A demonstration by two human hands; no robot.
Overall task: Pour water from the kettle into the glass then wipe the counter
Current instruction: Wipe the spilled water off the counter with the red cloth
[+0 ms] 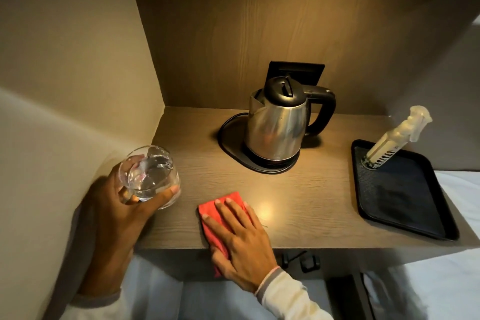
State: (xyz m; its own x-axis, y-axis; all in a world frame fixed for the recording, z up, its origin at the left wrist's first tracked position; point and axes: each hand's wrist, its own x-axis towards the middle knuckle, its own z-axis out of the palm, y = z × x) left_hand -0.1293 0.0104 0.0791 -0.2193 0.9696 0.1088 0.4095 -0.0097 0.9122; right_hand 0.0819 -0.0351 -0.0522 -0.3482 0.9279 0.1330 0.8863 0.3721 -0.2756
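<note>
A clear glass [150,174] with water in it is lifted and tilted at the counter's left edge, held from below by my left hand [122,205]. My right hand [239,239] lies flat, fingers spread, on a red cloth [220,213] pressed against the wooden counter [298,197] near its front edge. The steel kettle [278,125] with a black lid and handle stands upright on its black base [233,138] at the back of the counter, untouched by either hand.
A black tray [405,197] lies at the counter's right end, holding a pale spray bottle [392,140] that leans to the right. A beige wall closes the left side and a wooden panel the back. A black wall plate sits behind the kettle.
</note>
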